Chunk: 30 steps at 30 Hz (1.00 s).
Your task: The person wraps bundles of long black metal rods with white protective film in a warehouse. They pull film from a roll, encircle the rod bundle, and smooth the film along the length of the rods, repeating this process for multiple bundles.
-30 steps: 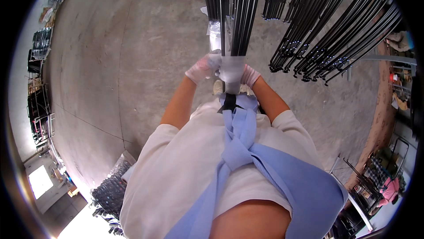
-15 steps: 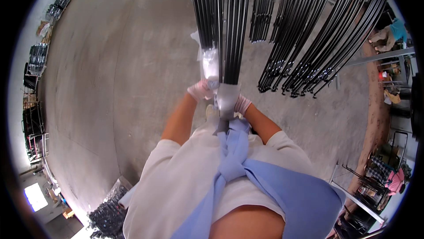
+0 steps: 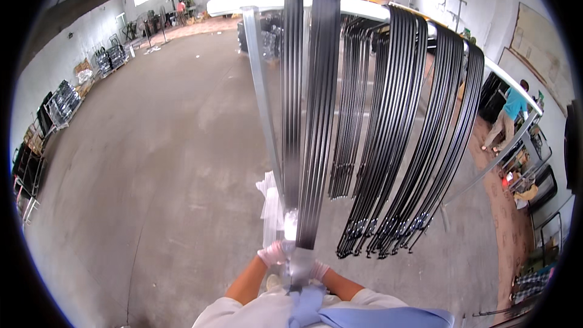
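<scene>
Two bundles of long, thin black rods hang from a rail in front of me, a left rod bundle (image 3: 292,97) and a right rod bundle (image 3: 320,121). Pale plastic wrap (image 3: 302,262) covers the lower end of the right bundle. My left hand (image 3: 273,253), in a whitish-pink glove, is closed at the left side of this wrap; its fingertips are partly hidden. On the other side, my gloved right hand (image 3: 319,270) touches the wrap, its fingers hidden behind it. Bright clear plastic (image 3: 291,223) covers the left bundle's lower end. A loose white plastic sheet (image 3: 271,205) hangs beside it.
More black rods (image 3: 401,134) hang to the right from a pale metal rail (image 3: 364,6). A metal post (image 3: 260,79) slopes down at the left. A person in a teal top (image 3: 513,109) stands far right. Stacked wrapped goods (image 3: 64,103) line the left wall.
My view has tilted up, so the rail and far walls now show and my hands sit lower in the picture. Both hands stay at the wrapped lower end of the rods.
</scene>
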### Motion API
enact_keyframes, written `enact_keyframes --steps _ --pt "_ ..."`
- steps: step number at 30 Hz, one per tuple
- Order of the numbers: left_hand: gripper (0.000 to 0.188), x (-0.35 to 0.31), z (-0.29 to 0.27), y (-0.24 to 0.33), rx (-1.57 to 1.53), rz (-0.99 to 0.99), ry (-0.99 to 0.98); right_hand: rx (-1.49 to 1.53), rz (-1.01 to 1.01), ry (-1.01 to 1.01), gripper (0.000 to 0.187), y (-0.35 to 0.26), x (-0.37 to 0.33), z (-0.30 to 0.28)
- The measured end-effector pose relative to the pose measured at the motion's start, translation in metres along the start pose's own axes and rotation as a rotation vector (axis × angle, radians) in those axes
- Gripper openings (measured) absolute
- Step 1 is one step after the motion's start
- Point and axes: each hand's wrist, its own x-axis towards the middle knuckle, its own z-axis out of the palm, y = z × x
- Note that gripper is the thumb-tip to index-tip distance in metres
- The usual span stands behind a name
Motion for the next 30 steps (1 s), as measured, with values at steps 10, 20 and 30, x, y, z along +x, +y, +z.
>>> enact_keyframes --steps 10,20,30 --pt "0.021 -0.004 -0.003 0.011 -0.068 -0.168 0.013 0.079 -0.029 -0.077 0.012 0.021 -0.004 0.010" --pt "0.015 -0.015 0.003 0.004 -0.044 -0.037 0.098 1.252 0.729 0.546 0.019 0.037 -0.017 -0.025" --pt "0.023 -0.019 -0.014 0.034 -1.094 -0.351 -0.019 1.104 -0.028 0.928 0.034 -0.066 0.045 -0.167"
